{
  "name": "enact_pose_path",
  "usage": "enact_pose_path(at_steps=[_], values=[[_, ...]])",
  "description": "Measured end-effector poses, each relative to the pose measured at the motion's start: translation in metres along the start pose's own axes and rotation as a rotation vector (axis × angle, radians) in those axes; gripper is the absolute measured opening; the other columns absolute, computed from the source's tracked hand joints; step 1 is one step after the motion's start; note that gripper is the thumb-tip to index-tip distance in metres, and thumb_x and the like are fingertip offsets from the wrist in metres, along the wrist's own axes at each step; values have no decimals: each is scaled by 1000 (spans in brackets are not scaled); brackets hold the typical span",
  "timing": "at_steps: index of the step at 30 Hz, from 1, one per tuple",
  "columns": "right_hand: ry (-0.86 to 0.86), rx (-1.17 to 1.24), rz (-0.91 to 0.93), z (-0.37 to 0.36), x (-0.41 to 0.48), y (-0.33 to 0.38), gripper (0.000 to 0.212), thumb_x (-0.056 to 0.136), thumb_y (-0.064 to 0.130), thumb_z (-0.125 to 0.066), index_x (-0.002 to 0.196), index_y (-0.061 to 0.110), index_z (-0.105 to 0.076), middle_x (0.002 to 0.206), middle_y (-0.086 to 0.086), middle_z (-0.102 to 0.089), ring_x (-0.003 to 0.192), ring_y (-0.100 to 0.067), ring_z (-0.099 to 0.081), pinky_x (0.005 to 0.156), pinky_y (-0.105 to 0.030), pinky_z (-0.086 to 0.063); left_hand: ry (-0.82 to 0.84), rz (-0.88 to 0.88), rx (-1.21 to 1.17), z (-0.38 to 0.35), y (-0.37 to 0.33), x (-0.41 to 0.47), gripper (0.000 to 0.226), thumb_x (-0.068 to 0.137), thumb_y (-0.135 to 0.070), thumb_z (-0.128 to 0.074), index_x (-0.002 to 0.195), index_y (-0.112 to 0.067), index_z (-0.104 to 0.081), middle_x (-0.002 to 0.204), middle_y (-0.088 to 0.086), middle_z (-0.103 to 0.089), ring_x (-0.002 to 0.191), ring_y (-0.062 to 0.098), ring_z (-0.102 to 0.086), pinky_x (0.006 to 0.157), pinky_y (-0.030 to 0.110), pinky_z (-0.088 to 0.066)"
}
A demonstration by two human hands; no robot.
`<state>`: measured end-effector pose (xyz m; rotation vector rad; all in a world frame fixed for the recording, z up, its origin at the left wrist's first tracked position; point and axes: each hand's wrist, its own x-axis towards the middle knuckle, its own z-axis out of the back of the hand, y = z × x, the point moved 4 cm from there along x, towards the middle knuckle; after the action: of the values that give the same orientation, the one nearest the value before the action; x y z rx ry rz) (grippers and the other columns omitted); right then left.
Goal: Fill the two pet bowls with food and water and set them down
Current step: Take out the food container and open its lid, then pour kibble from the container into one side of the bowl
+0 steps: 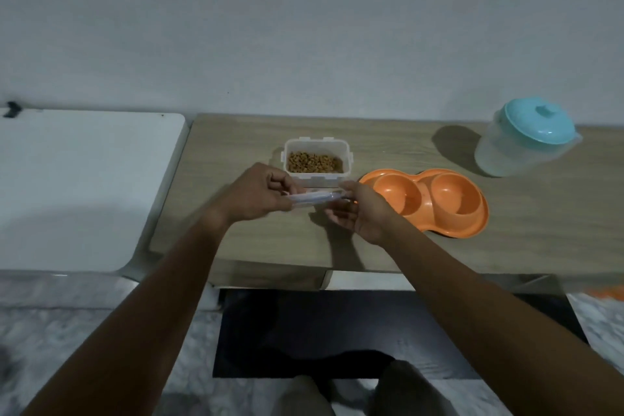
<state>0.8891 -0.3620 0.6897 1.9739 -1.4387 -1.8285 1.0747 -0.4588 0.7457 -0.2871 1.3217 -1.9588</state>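
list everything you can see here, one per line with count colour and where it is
food container: 1, clear, open, back middle of the table
kibble: one layer, brown, inside the food container
container lid: 1, clear, held above the table in front of the food container
double pet bowl: 1, orange, both wells empty, right of the food container
pitcher: 1, clear with a teal lid, far right of the table
table: 1, light wood, against the wall
white surface: 1, left of the table
mat: 1, black, on the floor
left hand: grips the container lid's left end
right hand: pinches its right end
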Motion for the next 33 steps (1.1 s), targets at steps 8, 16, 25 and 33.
enact_pose_path(at_steps=[8,16,25,33], values=[[-450,-1049,525,1,-2,39,17,86,23,-63,79,16,-77,86,-10,-77,90,-32,-70,72,-34,-50,171,92,569,-44,20,-8,34,64,-11,-77,88,-33,-70,106,-16,-65,95,6,-60,72,28,-52],[-394,-977,381,1,55,76,32,88,28,-67,112,8,-74,105,-16,-75,99,-35,-72,88,-48,-59,231,119,658,-56,10,8,51,65,-48,-80,113,-34,-69,123,-16,-62,114,8,-57,91,31,-49],[-198,-559,408,25,19,83,45,92,10,-57,134,26,-56,119,-10,-65,95,-34,-71,70,-52,-64,26,166,409,-68,-11,40,10,81,-32,-74,77,-23,-74,76,-16,-67,78,4,-64,66,26,-50],[-191,-424,460,113,-58,128,62,95,6,-63,147,33,-44,132,-13,-56,95,-42,-73,72,-46,-65,-156,199,245,-118,-52,74,43,86,-47,-66,117,-17,-70,113,2,-71,105,20,-66,82,26,-46]])
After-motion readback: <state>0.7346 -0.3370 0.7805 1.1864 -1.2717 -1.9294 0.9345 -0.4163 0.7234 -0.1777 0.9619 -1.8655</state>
